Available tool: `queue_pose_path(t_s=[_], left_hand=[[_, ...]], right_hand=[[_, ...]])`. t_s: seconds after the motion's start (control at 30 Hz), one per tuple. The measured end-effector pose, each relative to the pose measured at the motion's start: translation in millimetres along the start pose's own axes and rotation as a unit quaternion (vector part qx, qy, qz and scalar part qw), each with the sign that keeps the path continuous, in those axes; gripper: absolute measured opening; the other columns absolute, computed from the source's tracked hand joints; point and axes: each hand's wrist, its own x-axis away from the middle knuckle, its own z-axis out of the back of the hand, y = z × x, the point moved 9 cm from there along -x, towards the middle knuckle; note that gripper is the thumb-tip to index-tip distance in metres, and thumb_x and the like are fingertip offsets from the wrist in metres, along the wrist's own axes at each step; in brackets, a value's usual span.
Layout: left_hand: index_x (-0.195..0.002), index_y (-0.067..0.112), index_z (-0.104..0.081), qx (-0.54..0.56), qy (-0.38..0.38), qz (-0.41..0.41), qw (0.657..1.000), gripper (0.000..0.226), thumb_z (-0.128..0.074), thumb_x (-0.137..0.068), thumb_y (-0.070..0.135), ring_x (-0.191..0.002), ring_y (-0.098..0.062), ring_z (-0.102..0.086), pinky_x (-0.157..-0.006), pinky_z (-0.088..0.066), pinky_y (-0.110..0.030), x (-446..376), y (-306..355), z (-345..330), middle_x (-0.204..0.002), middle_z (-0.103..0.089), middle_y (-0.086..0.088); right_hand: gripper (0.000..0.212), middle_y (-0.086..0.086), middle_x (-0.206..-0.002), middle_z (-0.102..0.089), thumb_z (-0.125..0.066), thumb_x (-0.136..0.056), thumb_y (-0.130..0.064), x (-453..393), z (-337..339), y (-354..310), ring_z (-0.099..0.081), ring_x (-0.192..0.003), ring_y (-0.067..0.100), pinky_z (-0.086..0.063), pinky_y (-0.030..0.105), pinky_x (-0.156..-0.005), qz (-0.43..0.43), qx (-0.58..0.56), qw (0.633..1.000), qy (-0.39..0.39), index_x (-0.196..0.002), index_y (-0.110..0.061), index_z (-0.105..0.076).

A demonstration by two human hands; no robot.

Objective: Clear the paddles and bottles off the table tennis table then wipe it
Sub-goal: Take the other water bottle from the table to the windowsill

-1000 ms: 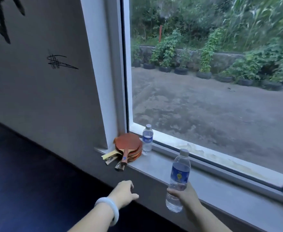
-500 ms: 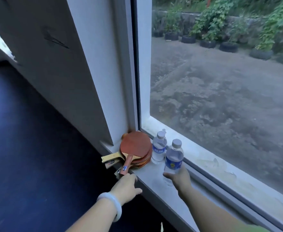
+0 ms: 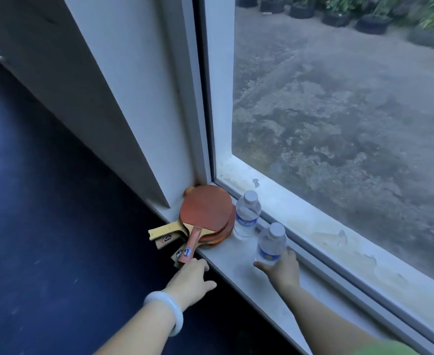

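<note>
R hand (image 3: 282,269) grips bottle (image 3: 272,243) low, standing on sill (image 3: 226,257) nr 2nd bottle (image 3: 246,216). L hand (image 3: 192,276) open, beside paddle stack (image 3: 205,216). Risks: handles overhang sill edge, nudge drops stack; careless release tips bottle.

In front of me runs a pale grey stone windowsill (image 3: 321,298), dusty and stained along its far edge. A white window frame (image 3: 198,93) rises from its left corner, with a plain white wall (image 3: 87,80) slanting away beside it. Below lies a dark navy floor (image 3: 44,213). Through the large glass pane (image 3: 351,103) I see patchy grey-brown ground and, at the top, a row of black tyre planters (image 3: 339,16) holding green plants. On my wrist sits a smooth white bangle (image 3: 168,310).
</note>
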Motion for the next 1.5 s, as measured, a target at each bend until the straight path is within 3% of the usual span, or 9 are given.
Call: queue_pose_path(t_s=[0.2,0.37,0.53,0.83,0.93,1.03,1.13,1.3,1.5], left_hand=[[-0.132,0.019,-0.048,-0.014,-0.015,-0.007,1.0,0.046,-0.061,-0.093,0.04,-0.115,-0.014,-0.053,-0.098,-0.045,-0.031,-3.3,2.7,-6.9,-0.131,-0.045,0.005],[-0.133,0.02,-0.048,-0.021,-0.014,-0.013,1.0,0.046,-0.06,-0.094,0.041,-0.115,-0.013,-0.052,-0.093,-0.045,-0.027,-3.1,-0.5,-3.2,-0.132,-0.043,0.007],[-0.134,0.02,-0.048,-0.026,-0.01,-0.02,0.999,0.047,-0.06,-0.094,0.041,-0.115,-0.013,-0.051,-0.094,-0.046,-0.028,-3.4,-3.9,2.1,-0.134,-0.043,0.007],[-0.134,0.018,-0.048,-0.028,-0.01,-0.037,0.999,0.046,-0.06,-0.094,0.039,-0.118,-0.014,-0.05,-0.096,-0.045,-0.029,0.8,-3.2,3.6,-0.136,-0.043,0.005],[-0.13,0.02,-0.049,-0.022,-0.005,-0.033,0.999,0.044,-0.061,-0.093,0.04,-0.11,-0.016,-0.054,-0.086,-0.051,-0.031,5.4,-7.8,10.1,-0.133,-0.042,0.005],[-0.124,0.023,-0.051,-0.005,0.006,-0.037,0.999,0.04,-0.064,-0.091,0.041,-0.104,-0.015,-0.056,-0.088,-0.053,-0.034,12.5,-15.3,18.7,-0.13,-0.045,0.007],[-0.123,0.022,-0.052,0.011,0.016,-0.047,0.999,0.039,-0.065,-0.09,0.039,-0.108,-0.013,-0.053,-0.094,-0.047,-0.03,22.5,-25.0,32.4,-0.126,-0.045,0.008],[-0.124,0.021,-0.053,-0.007,0.047,-0.032,0.998,0.039,-0.063,-0.091,0.039,-0.115,-0.014,-0.049,-0.095,-0.042,-0.028,43.2,-68.9,80.3,-0.124,-0.046,0.005],[-0.131,0.017,-0.05,0.009,0.123,0.029,0.992,0.044,-0.06,-0.093,0.038,-0.113,-0.016,-0.052,-0.097,-0.046,-0.035,87.0,-156.9,172.8,-0.129,-0.045,0.004]], right_hand=[[0.066,0.016,-0.131,-0.038,-0.083,-0.076,-0.019,-19.3,-7.0,-10.4,-0.046,-0.093,0.024,-0.038,0.03,-0.08,-0.03,-0.062,0.998,0.007,-0.128,-0.008,-0.045],[0.066,0.014,-0.125,-0.045,-0.086,-0.07,-0.015,-29.6,-13.8,-13.5,-0.053,-0.107,0.032,-0.045,0.035,-0.084,-0.033,-0.087,0.995,0.033,-0.124,-0.011,-0.047],[0.068,0.011,-0.119,-0.052,-0.087,-0.065,-0.01,-31.6,-11.9,-1.9,-0.056,-0.101,0.028,-0.049,0.039,-0.084,-0.038,-0.098,0.993,0.058,-0.121,-0.011,-0.049],[0.056,0.017,-0.132,-0.048,-0.078,-0.081,-0.015,-27.7,-13.2,4.8,-0.051,-0.118,0.033,-0.045,0.039,-0.092,-0.07,0.004,0.997,0.014,-0.126,-0.001,-0.047],[0.037,0.016,-0.123,-0.055,-0.07,-0.088,-0.019,-16.3,-19.8,1.5,-0.054,-0.11,0.03,-0.041,0.031,-0.079,-0.066,0.093,0.993,-0.038,-0.115,-0.002,-0.05],[0.019,0.018,-0.113,-0.062,-0.065,-0.09,-0.021,-2.1,-30.6,-15.3,-0.059,-0.098,0.029,-0.039,0.028,-0.069,-0.018,0.189,0.978,-0.09,-0.097,-0.009,-0.052],[0.019,0.01,-0.116,-0.06,-0.064,-0.091,-0.024,13.9,-38.4,-52.5,-0.05,-0.089,0.019,-0.034,0.026,-0.062,0.064,0.227,0.966,-0.103,-0.101,-0.014,-0.051],[0.011,0.0,-0.092,-0.054,-0.061,-0.088,-0.015,49.3,-49.1,-145.2,-0.052,-0.086,0.019,-0.04,0.029,-0.067,0.215,0.24,0.944,-0.073,-0.091,-0.017,-0.051],[0.018,-0.002,-0.111,-0.061,-0.051,-0.084,-0.022,99.4,-99.4,-273.6,-0.059,-0.105,0.023,-0.038,0.026,-0.073,0.349,0.34,0.87,-0.07,-0.099,-0.028,-0.058]])
